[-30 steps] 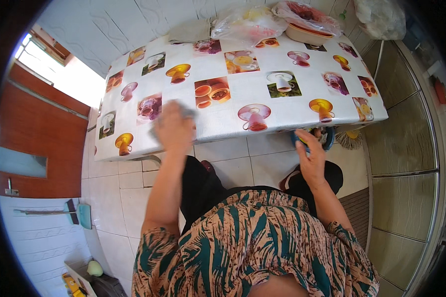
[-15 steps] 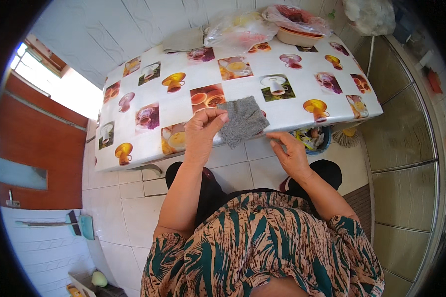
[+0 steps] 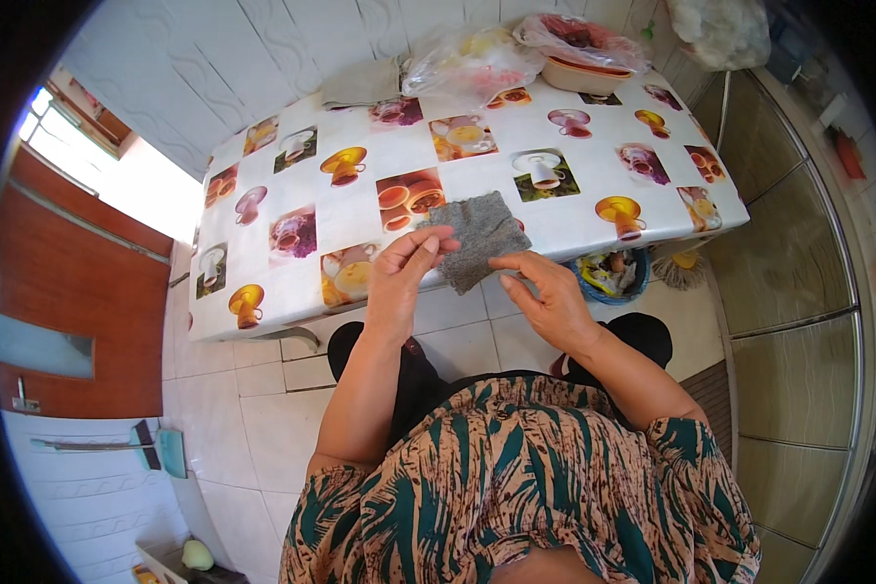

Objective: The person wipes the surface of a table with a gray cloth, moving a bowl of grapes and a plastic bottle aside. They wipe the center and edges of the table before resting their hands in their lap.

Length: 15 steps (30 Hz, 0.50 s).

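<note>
A small grey knitted cloth (image 3: pixel 485 234) lies at the front edge of the table, and its lower corner hangs past the edge. At its left side is my left hand (image 3: pixel 404 282), raised in front of the cloth with thumb and forefinger brought together in a pinch. Anything between these fingertips is too small to make out. My right hand (image 3: pixel 553 304) is at the cloth's lower right, its forefinger and thumb curled toward each other and pointing left. Whatever thin thing it may hold does not show. A short gap separates the two hands.
The table (image 3: pixel 292 180) has a cup-patterned cover. Along its back lie a folded grey cloth (image 3: pixel 362 84), a clear plastic bag (image 3: pixel 472 66) and a bag-lined basin (image 3: pixel 584 76). Under its right front stands a blue bin (image 3: pixel 625 282). Tall cabinets (image 3: pixel 788 258) line the right.
My right hand has moved left and slightly up, closer to my left hand. The left hand has shifted a little to the right and down. The grey cloth stays in place.
</note>
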Motion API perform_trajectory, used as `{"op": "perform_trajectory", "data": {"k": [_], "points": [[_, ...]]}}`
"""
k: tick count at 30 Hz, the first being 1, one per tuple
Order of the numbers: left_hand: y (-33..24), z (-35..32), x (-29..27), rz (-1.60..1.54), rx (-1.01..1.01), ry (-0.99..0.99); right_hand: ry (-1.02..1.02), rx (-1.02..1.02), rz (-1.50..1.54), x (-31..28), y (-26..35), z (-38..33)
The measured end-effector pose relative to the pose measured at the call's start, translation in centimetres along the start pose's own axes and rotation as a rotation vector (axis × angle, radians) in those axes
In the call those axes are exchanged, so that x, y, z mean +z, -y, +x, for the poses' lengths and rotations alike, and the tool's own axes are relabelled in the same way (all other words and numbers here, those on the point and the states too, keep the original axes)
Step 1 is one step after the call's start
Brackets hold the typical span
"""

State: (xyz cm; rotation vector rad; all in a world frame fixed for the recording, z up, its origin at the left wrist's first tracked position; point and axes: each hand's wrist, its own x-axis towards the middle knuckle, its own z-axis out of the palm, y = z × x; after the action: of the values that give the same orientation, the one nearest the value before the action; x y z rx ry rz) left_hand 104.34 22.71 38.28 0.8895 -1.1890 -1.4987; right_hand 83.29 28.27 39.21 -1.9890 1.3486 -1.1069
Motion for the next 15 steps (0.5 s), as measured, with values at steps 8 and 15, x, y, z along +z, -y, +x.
{"op": "perform_trajectory", "data": {"k": [8,15], "points": [[-0.5,-1.1,0.9,0.136,0.11,0.014,0.042,0.137,0.065,-0.1,0.0,-0.5],[-0.5,-2.0,1.5,-0.176,-0.078,0.274,0.088,0.29,0.634,-0.8,1.0,0.1]]}}
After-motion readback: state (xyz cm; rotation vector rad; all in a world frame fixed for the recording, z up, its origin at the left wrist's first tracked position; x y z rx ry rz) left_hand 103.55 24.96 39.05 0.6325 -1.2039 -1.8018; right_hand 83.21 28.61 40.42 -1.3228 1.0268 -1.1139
